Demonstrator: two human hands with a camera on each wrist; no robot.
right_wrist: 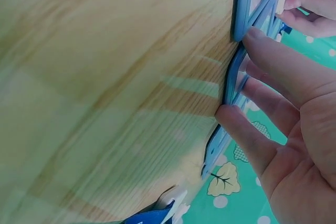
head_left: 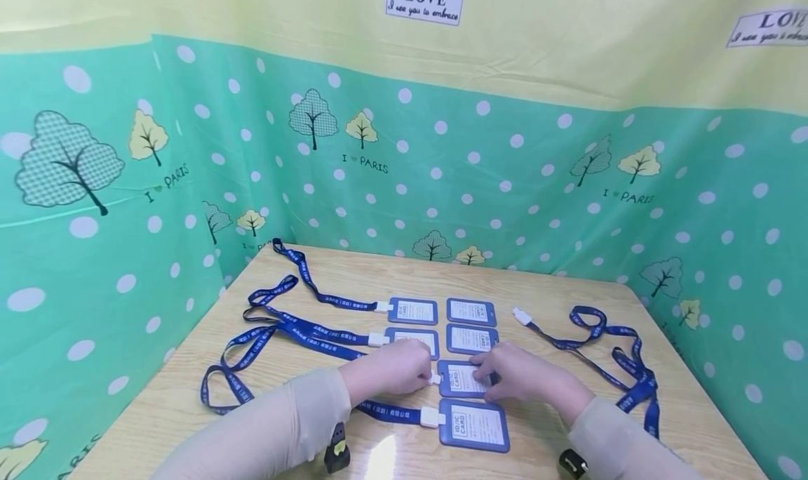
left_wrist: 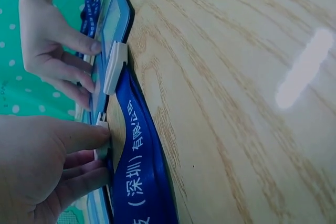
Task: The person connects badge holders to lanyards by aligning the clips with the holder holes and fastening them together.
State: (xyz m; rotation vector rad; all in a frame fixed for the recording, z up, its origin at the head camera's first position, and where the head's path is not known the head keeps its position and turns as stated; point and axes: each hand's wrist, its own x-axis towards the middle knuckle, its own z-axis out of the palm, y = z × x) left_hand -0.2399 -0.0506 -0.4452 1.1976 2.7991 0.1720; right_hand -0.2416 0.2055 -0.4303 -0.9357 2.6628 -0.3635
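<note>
In the head view my left hand pinches the white clip of a blue lanyard between thumb and fingers, right at the slotted end of a blue ID card holder. My right hand holds that same holder at its other end, fingers at its edges; the right wrist view shows the thumb and fingers around the holder. Just nearer lies another card holder with a white lanyard clip at its slot. The left wrist view shows its printed blue strap close beside my left hand.
Farther back lie more blue card holders in two columns. Lanyards spread across the left of the wooden table. On the right lies a loose lanyard with a white clip. A patterned curtain stands behind.
</note>
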